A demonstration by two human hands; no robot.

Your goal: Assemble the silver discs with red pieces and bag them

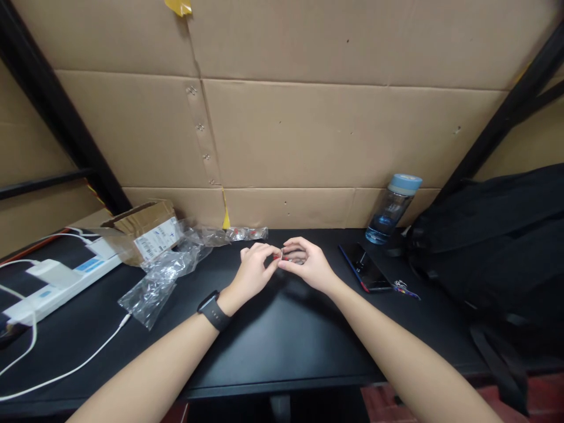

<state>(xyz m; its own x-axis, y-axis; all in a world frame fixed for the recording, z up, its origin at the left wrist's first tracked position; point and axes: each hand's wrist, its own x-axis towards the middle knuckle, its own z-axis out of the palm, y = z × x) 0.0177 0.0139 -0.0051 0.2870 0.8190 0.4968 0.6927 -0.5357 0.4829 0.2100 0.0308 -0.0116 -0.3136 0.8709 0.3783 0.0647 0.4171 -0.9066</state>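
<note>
Both of my hands meet over the middle of a black desk (282,335). Between their fingertips is a small item with red and shiny, silvery parts (282,256); fingers cover much of it, and its kind is too small to make out. My left hand (254,269), with a dark watch (214,310) on its wrist, pinches it from the left. From the right, my right hand (309,265) has its thumb and fingers closed around the other side. A strip of clear plastic packets with red bits (249,234) lies just behind my left hand.
Crumpled clear plastic (167,270) and an opened cardboard box (152,232) lie at left, beside a white power strip (57,288) with cables. At right are a phone (368,267), keys (403,288), a water bottle (393,208) and a black backpack (497,252). Cardboard panels (299,135) stand behind.
</note>
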